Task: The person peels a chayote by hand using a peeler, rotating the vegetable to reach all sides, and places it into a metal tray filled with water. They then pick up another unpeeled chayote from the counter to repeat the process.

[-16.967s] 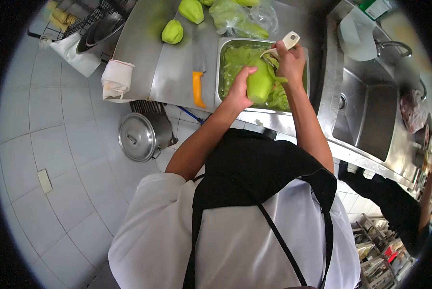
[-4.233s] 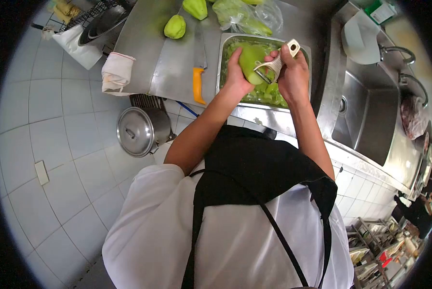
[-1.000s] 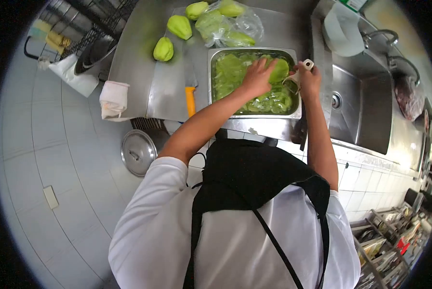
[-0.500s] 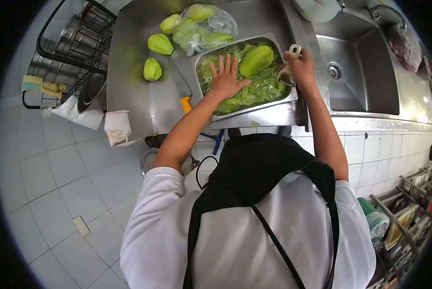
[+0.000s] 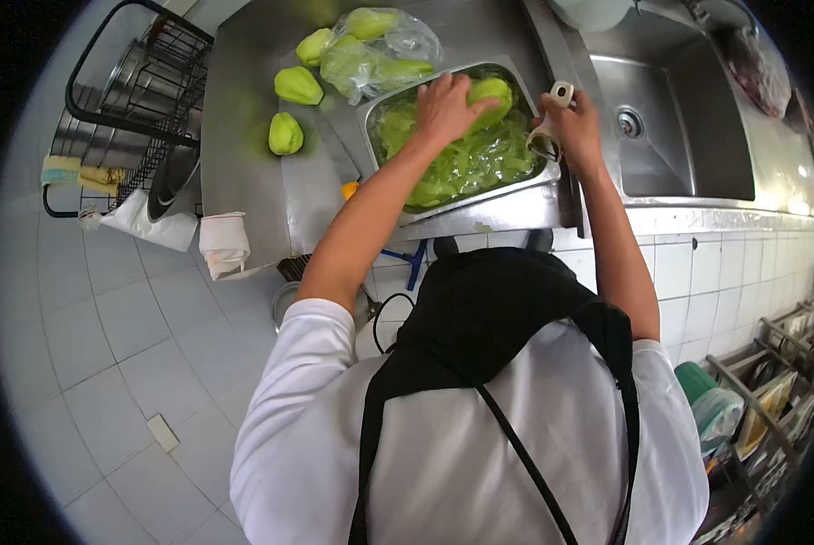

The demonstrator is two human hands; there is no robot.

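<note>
A metal tray [image 5: 407,216] on the steel counter holds green peelings [image 5: 479,162] and a large chayote [image 5: 496,102] at its back. My left hand [image 5: 447,111] is over the back of the tray, its thumb against the chayote and its fingers spread beside it; the palm side is hidden. At the tray's right edge my right hand [image 5: 572,129] is closed around a pale-handled peeler [image 5: 561,93], whose head hangs over the tray's rim.
Loose chayotes [image 5: 298,85] and a clear plastic bag [image 5: 379,56] with more lie behind and left of the tray. A sink [image 5: 688,118] is at the right. A wire rack [image 5: 152,91] with metal pots stands at the left, near a hanging cloth [image 5: 223,243].
My left hand has moved from the left part of the tray up and right to the chayote. My right hand still holds the peeler, nearly in the same place.
</note>
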